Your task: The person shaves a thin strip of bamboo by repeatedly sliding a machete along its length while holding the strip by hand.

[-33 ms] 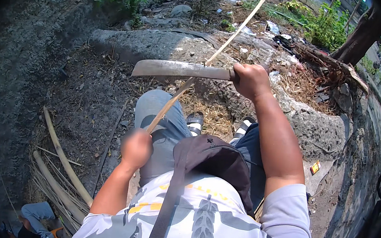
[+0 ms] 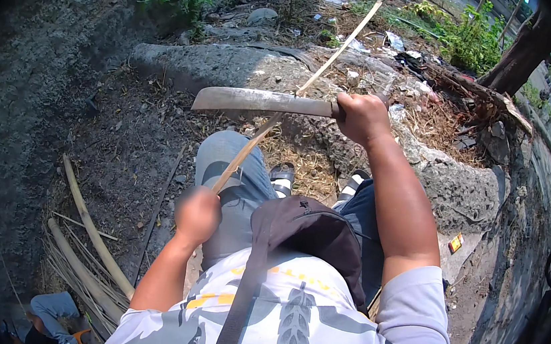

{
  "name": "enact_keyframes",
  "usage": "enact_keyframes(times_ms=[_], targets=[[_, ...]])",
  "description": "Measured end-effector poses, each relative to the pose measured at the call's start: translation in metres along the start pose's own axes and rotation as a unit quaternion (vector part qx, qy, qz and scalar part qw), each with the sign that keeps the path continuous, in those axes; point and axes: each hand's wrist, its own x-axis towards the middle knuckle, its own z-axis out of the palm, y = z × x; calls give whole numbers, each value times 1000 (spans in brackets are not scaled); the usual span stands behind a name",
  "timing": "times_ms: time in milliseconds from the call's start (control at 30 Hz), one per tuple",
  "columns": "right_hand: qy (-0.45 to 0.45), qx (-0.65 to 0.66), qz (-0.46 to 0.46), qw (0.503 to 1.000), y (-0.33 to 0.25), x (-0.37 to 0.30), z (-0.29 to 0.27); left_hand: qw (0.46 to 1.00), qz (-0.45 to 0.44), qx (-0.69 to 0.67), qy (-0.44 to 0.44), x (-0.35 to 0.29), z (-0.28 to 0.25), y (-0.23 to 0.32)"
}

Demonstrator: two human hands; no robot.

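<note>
A machete [image 2: 266,102] with a worn grey blade lies crosswise in front of me, its tip to the left. My right hand [image 2: 363,119] is closed round its dark handle. Down by my left thigh, my left hand [image 2: 198,215] grips the lower end of a long pale strip of wood or bamboo [image 2: 244,153]. The picture is blurred over that hand, so single fingers do not show. The strip slants up and away to the right. It passes under the blade, which crosses it near its middle and seems to touch it.
Curved pale stalks [image 2: 90,223] and thin strips lie on the soil at my left. Ahead runs a rough concrete ledge [image 2: 193,62] with litter and dry shavings. A tree trunk [image 2: 520,50] stands at far right. Another person's leg [image 2: 54,306] shows at lower left.
</note>
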Motion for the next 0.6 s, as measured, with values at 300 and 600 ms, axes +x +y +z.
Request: enact_keyframes(times_ms=[300, 600], targets=[[-115, 48, 26, 992, 5, -5, -7, 999, -28, -17, -15, -2, -10, 14], [-20, 15, 11, 1000, 12, -3, -6, 997, -29, -73, -22, 1, -22, 26]])
